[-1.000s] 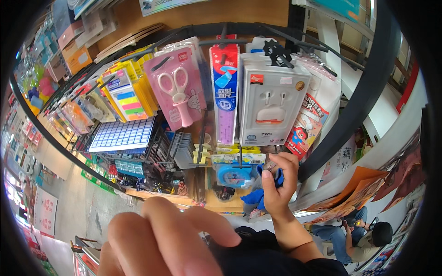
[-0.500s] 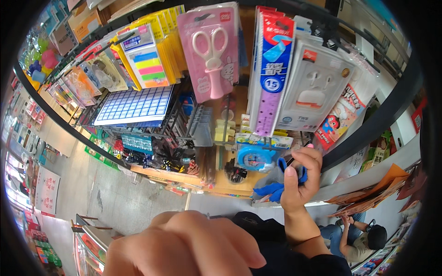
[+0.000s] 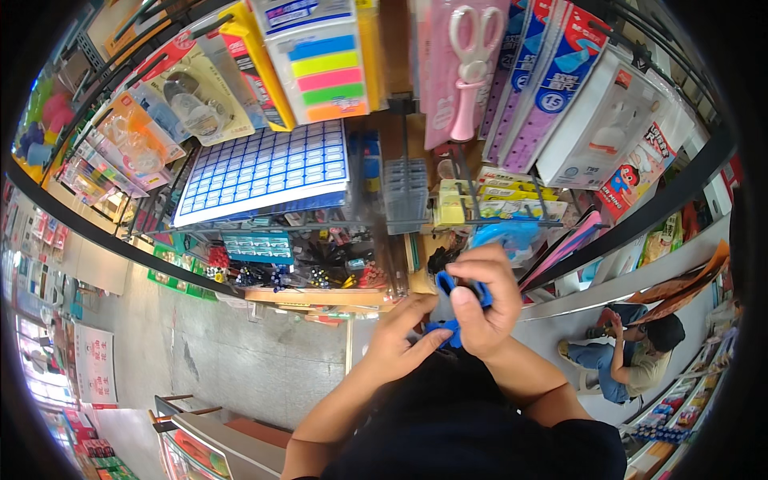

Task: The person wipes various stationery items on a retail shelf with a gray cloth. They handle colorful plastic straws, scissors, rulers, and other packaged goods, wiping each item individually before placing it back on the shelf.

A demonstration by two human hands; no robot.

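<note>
Close to my body, both hands meet at a soft blue-and-grey item (image 3: 453, 330) with a blue-edged opening; its exact kind is not clear. Fingers of my right hand (image 3: 486, 308) curl around its upper part, the thumb pressed against it. On the other side, my left hand (image 3: 404, 338) pinches its lower part, thumb against the blue edge. The fingers cover much of it. Just beyond the hands hangs a blue packaged item (image 3: 509, 234), partly behind my right hand.
A wire rack holds a pink scissors pack (image 3: 464, 72), purple rulers (image 3: 554, 94), coloured sticky tabs (image 3: 326, 70) and a blue-and-white label sheet (image 3: 264, 172). A black curved rail (image 3: 104, 224) crosses before it. To the right, a person (image 3: 628, 352) sits low beside shelves.
My left hand has come down from close in front of the camera to the blue-and-grey item. My right hand has drawn the item nearer my body. The rack's goods appear shifted right.
</note>
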